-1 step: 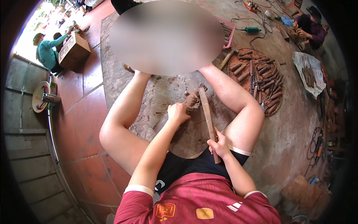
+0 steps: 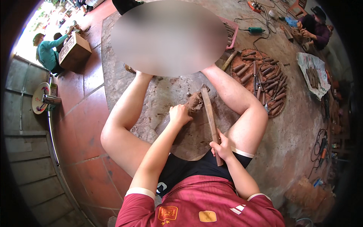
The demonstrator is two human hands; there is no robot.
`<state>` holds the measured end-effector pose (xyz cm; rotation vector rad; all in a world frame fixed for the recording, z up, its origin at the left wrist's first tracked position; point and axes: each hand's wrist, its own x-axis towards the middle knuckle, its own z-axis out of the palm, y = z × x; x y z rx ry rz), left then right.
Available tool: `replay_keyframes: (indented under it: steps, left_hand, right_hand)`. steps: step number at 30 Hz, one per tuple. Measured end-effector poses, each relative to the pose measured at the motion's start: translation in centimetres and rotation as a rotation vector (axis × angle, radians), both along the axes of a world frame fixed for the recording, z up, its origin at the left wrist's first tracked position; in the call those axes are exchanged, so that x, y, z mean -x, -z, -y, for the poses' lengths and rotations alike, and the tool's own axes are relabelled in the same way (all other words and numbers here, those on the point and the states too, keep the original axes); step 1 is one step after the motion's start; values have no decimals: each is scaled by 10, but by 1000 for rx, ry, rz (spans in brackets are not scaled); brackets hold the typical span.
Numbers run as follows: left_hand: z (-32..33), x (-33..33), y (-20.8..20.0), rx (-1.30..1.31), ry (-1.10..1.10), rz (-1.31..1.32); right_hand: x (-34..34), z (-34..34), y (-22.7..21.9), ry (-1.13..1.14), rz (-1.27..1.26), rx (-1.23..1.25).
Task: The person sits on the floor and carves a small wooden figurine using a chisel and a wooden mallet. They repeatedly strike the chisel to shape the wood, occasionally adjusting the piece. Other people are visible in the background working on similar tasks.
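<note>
My left hand [image 2: 179, 115] is closed, and a thin rod [image 2: 163, 113] sticks out from its left side. What else lies inside that fist is hidden. Just beyond it, touching or nearly so, is a rough brown carved lump [image 2: 195, 103], apparently wood, on the floor between my legs. A long, flat-sided wooden bar [image 2: 210, 113] is gripped near its lower end by my right hand [image 2: 222, 147], close to my right thigh. The bar slants up and away, its far end beside the lump.
Right of my right leg, a round tray [image 2: 279, 109] holds many brown-handled tools; a hammer [image 2: 230, 60] lies beside it. Farther right are a white sheet [image 2: 313, 75] with sticks, a green power tool [image 2: 256, 30] with cords, and a seated person [image 2: 319, 30]. Another person [image 2: 48, 53] works at a wooden box [image 2: 75, 53].
</note>
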<state>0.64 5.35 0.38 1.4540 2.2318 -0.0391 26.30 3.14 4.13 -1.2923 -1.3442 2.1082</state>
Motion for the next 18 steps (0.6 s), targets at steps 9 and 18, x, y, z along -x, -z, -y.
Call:
replay_keyframes:
  steps: [9,18]
  left_hand:
    - [32,-18,5,-418,39,-3]
    - [39,29,-16,-709,-226,277]
  right_hand:
    - [-9,-16,-3,-38,-188,239]
    - [-25,-5,-67,28,-130,647]
